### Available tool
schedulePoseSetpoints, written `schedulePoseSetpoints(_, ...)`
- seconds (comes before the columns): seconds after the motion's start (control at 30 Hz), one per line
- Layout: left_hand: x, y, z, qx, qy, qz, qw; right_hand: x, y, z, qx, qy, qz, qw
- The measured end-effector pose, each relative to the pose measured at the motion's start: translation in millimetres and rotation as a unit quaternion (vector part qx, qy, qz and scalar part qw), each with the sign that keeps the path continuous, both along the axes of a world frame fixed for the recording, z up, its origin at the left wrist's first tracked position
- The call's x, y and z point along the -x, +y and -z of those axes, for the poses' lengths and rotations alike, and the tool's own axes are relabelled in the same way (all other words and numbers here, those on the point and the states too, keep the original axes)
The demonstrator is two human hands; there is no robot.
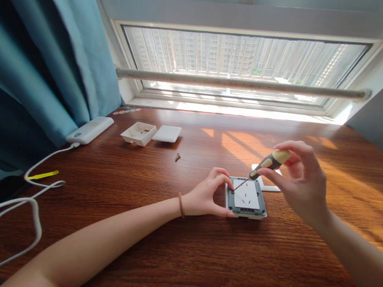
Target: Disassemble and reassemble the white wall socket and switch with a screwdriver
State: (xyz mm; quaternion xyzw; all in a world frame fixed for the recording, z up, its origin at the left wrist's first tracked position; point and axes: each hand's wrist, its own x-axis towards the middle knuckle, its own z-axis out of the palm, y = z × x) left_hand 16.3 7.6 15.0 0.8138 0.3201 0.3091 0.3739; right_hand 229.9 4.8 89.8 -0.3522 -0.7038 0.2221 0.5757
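Observation:
A wall socket (246, 195) with a white face and a grey frame lies on a white base on the table. My left hand (210, 193) grips its left side, thumb at the near corner and fingers at the far one. In my right hand (303, 181) is a screwdriver (268, 163) with a yellow and grey handle, pinched between thumb and fingers. The shaft slants down to the left, and its tip meets the screw hole on the socket's left edge. A white frame-like piece (271, 188) lies behind the socket, partly hidden by the screwdriver and my right hand.
Farther back lie an open white mounting box (138, 133), a white square plate (167, 133) and a few small screws (178, 157). At left a white power bank (90, 130) has a white cable (37, 226) with a yellow tie (43, 175). A blue curtain (83, 50) hangs there.

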Motion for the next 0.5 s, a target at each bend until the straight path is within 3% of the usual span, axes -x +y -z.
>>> schedulePoseSetpoints(0.17, 0.5, 0.4, 1.0, -0.009, 0.005, 0.001, 1.000, -0.4, -0.3, -6.0, 0.053, 0.015, -0.109, 0.993)
schedulePoseSetpoints(0.37, 0.5, 0.2, 1.3, -0.009, 0.009, 0.002, 1.000, -2.0, 0.8, -3.4, -0.018, -0.001, -0.012, 1.000)
schedulePoseSetpoints(0.5, 0.0, 0.4, 1.3, -0.010, 0.005, -0.002, 1.000, -3.6, -3.1, -7.5, 0.006, -0.015, -0.096, 0.995)
